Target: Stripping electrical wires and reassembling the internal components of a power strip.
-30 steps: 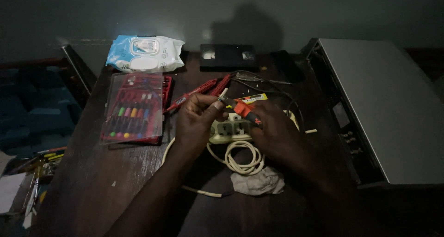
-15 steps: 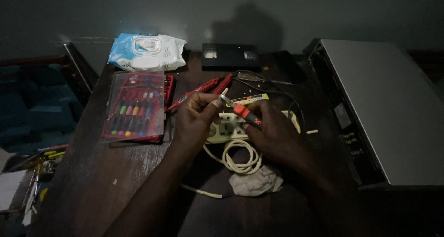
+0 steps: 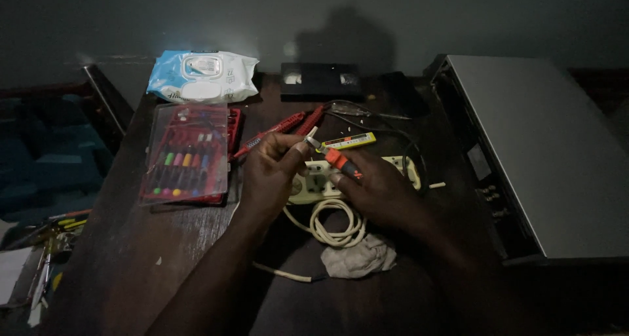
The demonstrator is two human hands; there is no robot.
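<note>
Dim wooden table (image 3: 164,244). Near its middle, cream power strip (image 3: 327,182), cord coiled toward the near edge. Right hand (image 3: 377,192) closed around an orange-handled screwdriver (image 3: 337,160), tip raised above the strip. Left hand (image 3: 272,172) pinching the tip area; tiny part unclear. Strip casing apparently unopened, work seemingly early. Bit case (image 3: 187,152) toward the left edge.

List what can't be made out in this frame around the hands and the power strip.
Head view only:
- Power strip: middle hidden by both hands; socket count unclear.
- Tool tip by left hand: too small and dim.
- Right hand grip on the orange-handled tool: partly hidden by fingers.
- Cord: far end lost in darkness.
</note>
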